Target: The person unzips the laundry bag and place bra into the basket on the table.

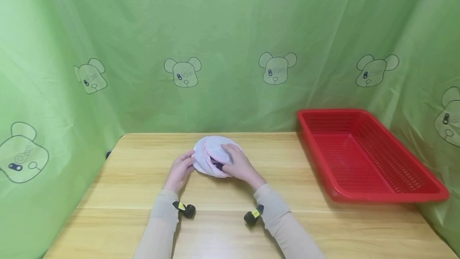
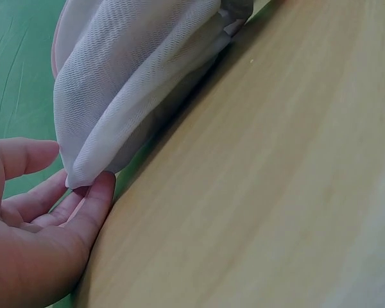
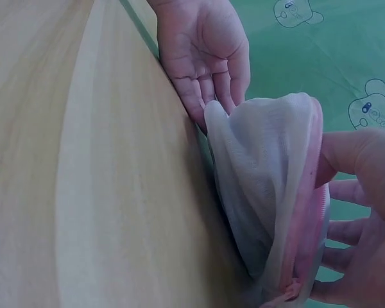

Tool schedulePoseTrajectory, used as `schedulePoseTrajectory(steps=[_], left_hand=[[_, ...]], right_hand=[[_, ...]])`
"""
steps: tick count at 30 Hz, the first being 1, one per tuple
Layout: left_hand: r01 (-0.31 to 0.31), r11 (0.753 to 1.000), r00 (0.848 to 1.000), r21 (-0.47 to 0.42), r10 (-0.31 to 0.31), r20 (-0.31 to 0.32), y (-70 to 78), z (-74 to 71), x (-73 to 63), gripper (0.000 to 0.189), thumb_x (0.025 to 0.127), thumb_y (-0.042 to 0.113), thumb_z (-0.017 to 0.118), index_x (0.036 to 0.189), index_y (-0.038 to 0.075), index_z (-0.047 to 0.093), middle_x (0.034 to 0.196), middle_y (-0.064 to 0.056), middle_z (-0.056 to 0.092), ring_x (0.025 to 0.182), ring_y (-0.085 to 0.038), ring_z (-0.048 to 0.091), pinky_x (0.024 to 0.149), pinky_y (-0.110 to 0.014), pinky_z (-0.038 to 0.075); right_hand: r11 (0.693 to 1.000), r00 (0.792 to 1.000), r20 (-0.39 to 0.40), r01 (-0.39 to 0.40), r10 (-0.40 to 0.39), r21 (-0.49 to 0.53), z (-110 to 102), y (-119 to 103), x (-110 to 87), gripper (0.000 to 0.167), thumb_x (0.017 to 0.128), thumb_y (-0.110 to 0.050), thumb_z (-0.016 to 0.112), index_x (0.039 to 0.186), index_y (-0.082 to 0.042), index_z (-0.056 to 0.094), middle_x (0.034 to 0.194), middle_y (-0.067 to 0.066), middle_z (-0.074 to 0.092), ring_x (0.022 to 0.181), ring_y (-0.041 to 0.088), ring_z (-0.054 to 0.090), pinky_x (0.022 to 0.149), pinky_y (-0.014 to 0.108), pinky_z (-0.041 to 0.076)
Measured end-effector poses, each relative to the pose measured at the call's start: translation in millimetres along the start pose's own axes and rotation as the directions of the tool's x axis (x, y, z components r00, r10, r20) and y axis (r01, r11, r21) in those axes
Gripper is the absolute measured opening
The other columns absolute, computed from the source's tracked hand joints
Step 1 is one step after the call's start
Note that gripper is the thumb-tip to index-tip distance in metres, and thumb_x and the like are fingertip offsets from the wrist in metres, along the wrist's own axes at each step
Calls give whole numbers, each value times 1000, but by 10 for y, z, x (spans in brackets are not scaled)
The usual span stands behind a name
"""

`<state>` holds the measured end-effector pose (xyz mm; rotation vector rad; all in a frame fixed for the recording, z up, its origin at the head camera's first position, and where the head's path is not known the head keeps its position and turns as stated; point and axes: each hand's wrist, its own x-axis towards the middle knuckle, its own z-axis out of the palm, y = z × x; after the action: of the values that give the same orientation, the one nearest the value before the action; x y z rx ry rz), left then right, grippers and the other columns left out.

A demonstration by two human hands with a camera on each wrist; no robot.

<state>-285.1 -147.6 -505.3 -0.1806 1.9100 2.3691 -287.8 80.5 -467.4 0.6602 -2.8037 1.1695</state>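
Note:
A round white mesh laundry bag [image 1: 202, 159] with a pink zipper edge lies on the table between the two hands. Its zipper gapes, and something dark [image 1: 217, 164] shows inside, too hidden to name. The left hand [image 1: 181, 169] touches the bag's left edge with its fingers; in the left wrist view its thumb stands apart from the mesh [image 2: 135, 83]. On the other side, the right hand [image 1: 240, 164] holds the zippered upper layer, thumb at the opening and fingers spread over the outside. The right wrist view shows the pink zipper [image 3: 308, 186] beside the right thumb.
A red plastic basket [image 1: 359, 195] with slotted walls stands on the right of the wooden table [image 1: 215, 235]. Green curtains [image 1: 230, 19] printed with bear heads hang behind and along both sides. Each wrist wears a strapped black camera.

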Motion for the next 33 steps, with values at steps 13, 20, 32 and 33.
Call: schedulePoseTrajectory(steps=[13, 20, 32, 33], left_hand=[[14, 1000, 1000, 0, -14, -23, 2, -3, -6, 49, 96, 3, 49, 143, -5, 39, 148, -24, 42, 130, -29, 49, 115, -42, 39], [19, 1000, 1000, 5, -19, -24, -9, 0, -3, 48, 96, 3, 48, 143, -4, 40, 148, -22, 42, 132, -32, 47, 115, -41, 39], [16, 1000, 1000, 19, -15, -23, 8, 0, -9, 47, 96, 3, 49, 142, -3, 41, 146, -23, 45, 123, -24, 53, 114, -40, 41], [15, 1000, 1000, 21, -15, -23, 6, -1, -9, 47, 96, 3, 49, 142, -3, 41, 146, -23, 45, 123, -24, 54, 114, -40, 41]], right_hand=[[998, 998, -63, -32, 29, -45, 13, -14, -1, 83, 66, -9, 74, 145, -14, 45, 149, 16, 42, 137, 39, 39, 111, 61, 34], [996, 993, -84, -86, 87, 18, 27, -9, 0, 90, 61, -4, 74, 145, -21, 45, 142, 12, 42, 127, 35, 42, 106, 56, 38], [986, 982, -128, -128, 142, 112, -19, -13, 3, 83, 66, -7, 71, 144, -20, 47, 143, 14, 39, 126, 36, 42, 105, 58, 37], [984, 981, -129, -131, 146, 117, -19, -9, 4, 83, 66, -7, 71, 144, -20, 46, 144, 14, 39, 126, 37, 42, 105, 58, 37]])
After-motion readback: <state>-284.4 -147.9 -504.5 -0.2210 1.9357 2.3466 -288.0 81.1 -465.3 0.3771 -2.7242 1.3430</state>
